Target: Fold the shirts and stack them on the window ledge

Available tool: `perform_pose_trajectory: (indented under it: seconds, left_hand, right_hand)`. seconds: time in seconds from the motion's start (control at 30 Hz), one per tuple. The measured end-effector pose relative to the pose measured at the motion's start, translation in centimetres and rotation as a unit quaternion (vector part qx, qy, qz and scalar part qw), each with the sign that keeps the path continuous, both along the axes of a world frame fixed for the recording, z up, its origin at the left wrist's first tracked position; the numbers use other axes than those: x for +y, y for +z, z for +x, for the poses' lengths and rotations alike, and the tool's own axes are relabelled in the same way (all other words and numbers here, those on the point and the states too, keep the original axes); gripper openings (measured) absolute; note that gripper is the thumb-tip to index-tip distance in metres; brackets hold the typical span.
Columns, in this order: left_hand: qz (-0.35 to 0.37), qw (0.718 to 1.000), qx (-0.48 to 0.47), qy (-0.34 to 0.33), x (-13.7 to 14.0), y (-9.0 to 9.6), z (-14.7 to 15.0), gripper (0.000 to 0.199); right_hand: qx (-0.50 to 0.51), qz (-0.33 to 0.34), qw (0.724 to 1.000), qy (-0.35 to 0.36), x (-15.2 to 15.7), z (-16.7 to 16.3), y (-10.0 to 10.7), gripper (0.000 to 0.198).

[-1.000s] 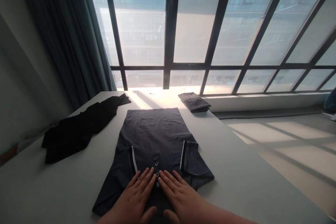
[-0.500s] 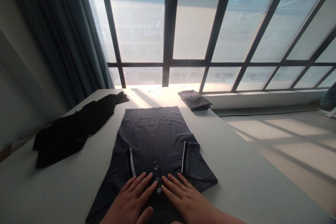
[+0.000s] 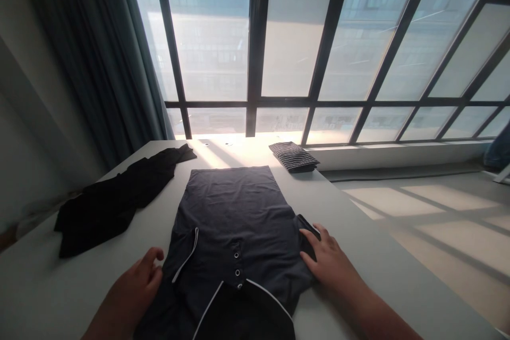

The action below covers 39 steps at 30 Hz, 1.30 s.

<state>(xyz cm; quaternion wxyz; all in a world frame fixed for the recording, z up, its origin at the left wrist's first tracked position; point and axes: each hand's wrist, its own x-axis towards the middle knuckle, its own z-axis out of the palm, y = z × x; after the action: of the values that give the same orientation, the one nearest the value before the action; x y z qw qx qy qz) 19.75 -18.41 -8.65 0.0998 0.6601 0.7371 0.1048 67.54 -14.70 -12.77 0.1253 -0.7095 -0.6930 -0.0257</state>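
Observation:
A dark blue-grey polo shirt (image 3: 239,207) lies spread on the table, its hem toward the window. Its black collar (image 3: 249,311) with white edging is nearest me, below the ringed buttons. My right hand (image 3: 329,257) is at the shirt's right side, thumb and fingers around the bunched sleeve (image 3: 307,241). At the left edge of the shirt is my left hand (image 3: 137,284), its fingers loosely bent and a gap between thumb and forefinger; nothing shows in it. The left sleeve (image 3: 185,255) lies inward on the shirt, its white-trimmed cuff bowed.
A black garment (image 3: 115,196) lies loosely along the left of the white table (image 3: 370,276). A folded striped cloth (image 3: 294,157) sits at the far right corner. Beyond are large windows (image 3: 297,37), with a dark curtain (image 3: 91,58) at the left.
Both hands have moved apart from flat on the shirt's middle to its two sides. The right sleeve has shifted outward, the left cuff has bent, and the collar now shows.

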Motion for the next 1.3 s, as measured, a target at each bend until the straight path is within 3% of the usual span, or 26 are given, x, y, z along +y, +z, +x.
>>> perform_pose_trajectory:
  seconds: [0.1,0.2,0.3,0.43,0.5,0.6,0.7,0.8,0.9,1.0,1.1,1.2,1.3]
  left_hand:
    - [0.055,0.997,-0.028,-0.048,-0.6,0.0,1.4,0.039]
    - [0.041,0.993,0.006,-0.112,-1.3,-0.1,3.9,0.050]
    - [0.005,0.991,0.035,-0.131,-1.5,0.0,5.5,0.051]
    - [0.010,0.984,0.032,-0.177,-1.3,0.3,5.1,0.050]
    - [0.062,0.989,0.007,-0.136,-1.0,0.6,3.8,0.042]
    - [0.141,0.990,-0.013,-0.022,-1.2,1.2,0.5,0.031]
    - [0.084,0.993,0.023,0.079,-1.9,1.6,-3.1,0.037]
    - [0.010,0.990,0.097,0.104,-2.7,1.8,-5.4,0.034]
    - [0.078,0.969,0.215,0.098,-2.7,1.6,-5.3,0.031]
    - [0.180,0.962,0.205,0.010,-1.5,0.5,-3.6,0.040]
    - [0.162,0.973,0.122,-0.112,-0.1,-1.9,-2.3,0.046]
    - [0.069,0.986,0.110,-0.105,0.8,-4.2,-2.3,0.053]
    - [0.018,0.986,0.148,-0.069,0.8,-5.1,-2.7,0.057]
  right_hand:
    - [-0.007,0.025,0.999,-0.039,0.9,1.8,-0.7,0.062]
    - [0.005,-0.005,0.999,-0.044,1.8,2.6,-0.6,0.061]
    - [0.032,-0.035,0.999,-0.013,2.0,2.4,0.0,0.043]
    - [0.026,0.010,1.000,0.011,1.7,1.9,0.8,0.016]
    - [0.026,0.044,0.999,0.017,1.6,1.9,0.9,0.014]
    - [0.024,0.051,0.998,0.029,1.6,2.4,0.6,0.013]
    - [0.014,0.020,1.000,0.011,1.5,2.9,0.0,0.024]
    - [0.000,-0.002,0.999,-0.038,1.5,3.1,-0.3,0.036]
    - [0.014,-0.022,0.998,-0.049,1.8,3.4,-0.3,0.029]
    - [0.045,-0.033,0.998,-0.021,1.9,3.3,0.0,0.020]
    - [0.061,-0.001,0.998,0.014,1.8,3.1,0.6,0.017]
    - [0.070,0.032,0.997,0.008,1.3,3.1,1.6,0.021]
    - [0.069,0.003,0.997,-0.043,1.0,3.5,2.4,0.027]
